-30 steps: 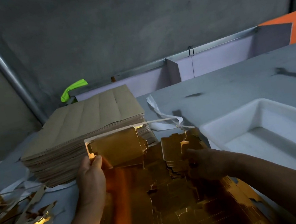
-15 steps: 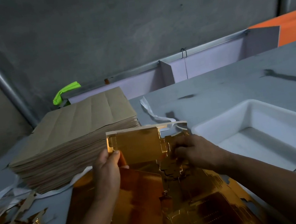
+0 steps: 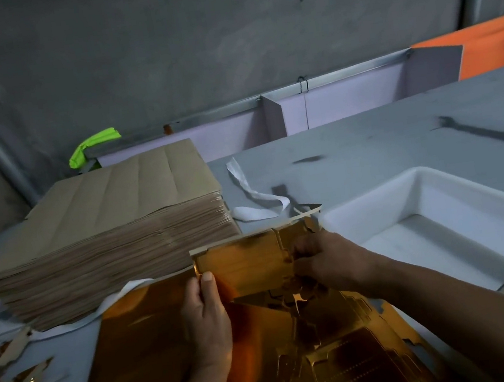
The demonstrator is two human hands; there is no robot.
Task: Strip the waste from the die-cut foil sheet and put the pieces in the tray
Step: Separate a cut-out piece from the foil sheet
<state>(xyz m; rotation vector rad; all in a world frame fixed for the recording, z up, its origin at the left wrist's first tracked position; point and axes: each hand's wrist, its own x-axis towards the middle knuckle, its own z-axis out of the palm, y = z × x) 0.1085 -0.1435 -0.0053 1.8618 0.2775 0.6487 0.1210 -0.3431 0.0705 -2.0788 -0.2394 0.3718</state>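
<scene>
Currently: stripping step | glossy gold die-cut foil sheet (image 3: 157, 352) lies on grey tabletop (image 3: 368, 147) | your left grip (image 3: 205, 312) and right grip (image 3: 326, 261) both pinch its lifted rectangular gold piece (image 3: 245, 267) | next, likely: tear it free and carry it right to the white plastic tray (image 3: 421, 170).

Our left hand (image 3: 206, 323) bare, our right hand (image 3: 328, 261) bare, both forearms (image 3: 441, 309) uncovered as far as we see, short plain left thumbnail (image 3: 207, 278)
</scene>
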